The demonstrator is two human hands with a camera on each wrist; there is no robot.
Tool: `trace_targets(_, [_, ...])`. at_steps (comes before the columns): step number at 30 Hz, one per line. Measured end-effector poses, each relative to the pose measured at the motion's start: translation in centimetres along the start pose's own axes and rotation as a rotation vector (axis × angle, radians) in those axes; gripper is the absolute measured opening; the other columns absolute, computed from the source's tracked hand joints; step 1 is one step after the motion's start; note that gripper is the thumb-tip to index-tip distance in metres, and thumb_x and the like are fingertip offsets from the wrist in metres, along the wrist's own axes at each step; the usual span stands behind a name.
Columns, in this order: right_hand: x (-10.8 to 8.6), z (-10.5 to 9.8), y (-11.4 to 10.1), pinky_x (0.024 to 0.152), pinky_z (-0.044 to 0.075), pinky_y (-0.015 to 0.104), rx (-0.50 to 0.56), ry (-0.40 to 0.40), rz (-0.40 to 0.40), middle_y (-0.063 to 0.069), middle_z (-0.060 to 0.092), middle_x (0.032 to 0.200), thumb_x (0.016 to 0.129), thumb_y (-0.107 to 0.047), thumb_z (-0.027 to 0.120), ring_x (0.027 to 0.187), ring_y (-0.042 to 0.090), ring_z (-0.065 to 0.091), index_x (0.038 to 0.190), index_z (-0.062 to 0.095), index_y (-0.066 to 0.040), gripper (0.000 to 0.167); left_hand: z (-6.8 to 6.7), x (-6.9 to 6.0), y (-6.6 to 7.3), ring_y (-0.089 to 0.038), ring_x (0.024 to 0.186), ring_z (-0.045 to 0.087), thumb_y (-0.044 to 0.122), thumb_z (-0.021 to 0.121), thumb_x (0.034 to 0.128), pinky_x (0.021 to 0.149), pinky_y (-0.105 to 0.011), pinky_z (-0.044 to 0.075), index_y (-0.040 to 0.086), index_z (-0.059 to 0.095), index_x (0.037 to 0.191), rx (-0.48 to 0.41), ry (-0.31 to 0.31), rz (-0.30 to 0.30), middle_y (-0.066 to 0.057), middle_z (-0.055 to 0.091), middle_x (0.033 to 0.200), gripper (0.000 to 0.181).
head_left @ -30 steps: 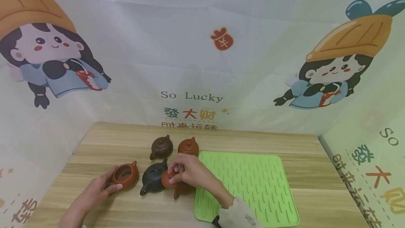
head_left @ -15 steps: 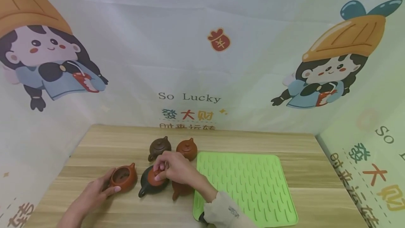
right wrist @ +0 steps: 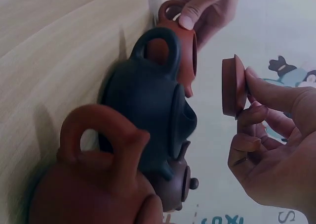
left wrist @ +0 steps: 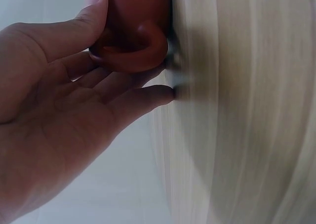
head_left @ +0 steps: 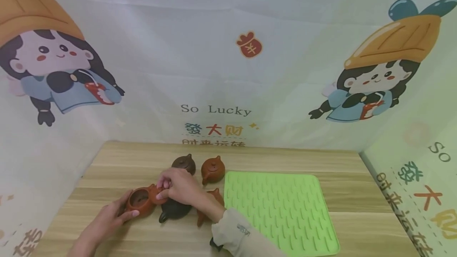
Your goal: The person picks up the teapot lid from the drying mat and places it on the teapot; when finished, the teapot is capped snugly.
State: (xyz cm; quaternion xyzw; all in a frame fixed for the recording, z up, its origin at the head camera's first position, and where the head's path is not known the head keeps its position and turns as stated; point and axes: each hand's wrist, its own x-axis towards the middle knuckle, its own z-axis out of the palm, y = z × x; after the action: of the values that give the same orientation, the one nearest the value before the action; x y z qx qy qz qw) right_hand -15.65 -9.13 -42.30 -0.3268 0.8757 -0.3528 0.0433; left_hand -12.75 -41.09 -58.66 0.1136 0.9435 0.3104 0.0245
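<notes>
A reddish-brown clay teapot (head_left: 145, 208) without its lid stands on the table at the left. My left hand (head_left: 108, 218) holds it, thumb on one side of the body and fingers on the other; the handle (left wrist: 131, 60) shows in the left wrist view. With thumb and fingertips, my right hand (head_left: 183, 186) pinches a reddish lid (right wrist: 233, 87) in the air, just right of the pot's opening. The right wrist view has the lid apart from the pot, its knob mostly hidden by fingers. Under the right hand is a black teapot (head_left: 175, 211), partly covered.
Behind stand a dark brown teapot (head_left: 183, 162) and an orange-brown teapot (head_left: 213, 170). Another reddish teapot (head_left: 217, 196) sits under the right forearm, partly hidden. A green ridged mat (head_left: 278, 213) lies to the right. A printed cloth (head_left: 160, 70) rises behind the table.
My right hand has carried the lid leftward, from over the black teapot's right side to beside the lidless teapot. The left hand keeps its hold in place.
</notes>
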Motion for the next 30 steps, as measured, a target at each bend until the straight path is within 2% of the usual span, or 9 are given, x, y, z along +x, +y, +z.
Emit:
trace_targets(5, [0.9,0.7,-0.4,0.069,0.043,0.012,-0.014,-0.017,0.023,-0.013,0.059,0.078,0.087,-0.025,0.096,0.074,-0.005,0.051,0.093,0.078,-0.017,0.021,-0.1,0.2,0.3,-0.061,0.134,0.06,0.049,0.079,0.1005,0.106,-0.073,0.05,-0.016,0.043,0.159,-0.012,-0.002,-0.006,-0.041,0.058,0.148,0.095])
trace_targets(12, [3.1,3.2,-1.4,0.068,0.045,0.023,-0.106,-0.03,0.147,-0.019,0.059,0.082,0.087,-0.038,0.095,0.076,-0.006,0.053,0.092,0.078,-0.027,0.021,0.2,0.3,0.1,-0.061,0.135,0.059,0.043,0.08,0.1014,0.108,-0.073,0.049,-0.019,0.041,0.157,-0.008,0.009,0.005,-0.041,0.057,0.148,0.092])
trace_targets(15, [3.5,3.9,-2.2,0.07,0.042,0.023,-0.135,-0.017,0.173,-0.019,0.06,0.083,0.087,-0.039,0.096,0.079,-0.006,0.053,0.093,0.079,-0.028,0.02,0.1,0.2,0.0,-0.06,0.134,0.061,0.044,0.08,0.1012,0.107,-0.072,0.05,-0.019,0.042,0.157,0.005,0.014,0.012,-0.041,0.059,0.146,0.092])
trace_targets(23, [4.7,5.6,-2.3,0.071,0.041,0.024,-0.158,0.004,0.188,-0.019,0.059,0.082,0.087,-0.038,0.096,0.08,-0.005,0.052,0.094,0.079,-0.028,0.02,0.5,0.1,-0.2,-0.056,0.13,0.065,0.042,0.08,0.1016,0.105,-0.071,0.051,-0.016,0.043,0.158,0.003,0.036,0.052,-0.037,0.065,0.142,0.089])
trace_targets(30, [5.2,6.1,-2.6,0.065,0.039,0.015,-0.2,-0.002,0.135,-0.018,0.062,0.082,0.088,-0.037,0.095,0.075,-0.005,0.052,0.096,0.08,-0.026,0.02,0.5,0.0,0.0,-0.051,0.125,0.07,0.041,0.079,0.1021,0.1,-0.064,0.057,-0.017,0.048,0.155,0.006,0.04,0.052,-0.034,0.071,0.136,0.084])
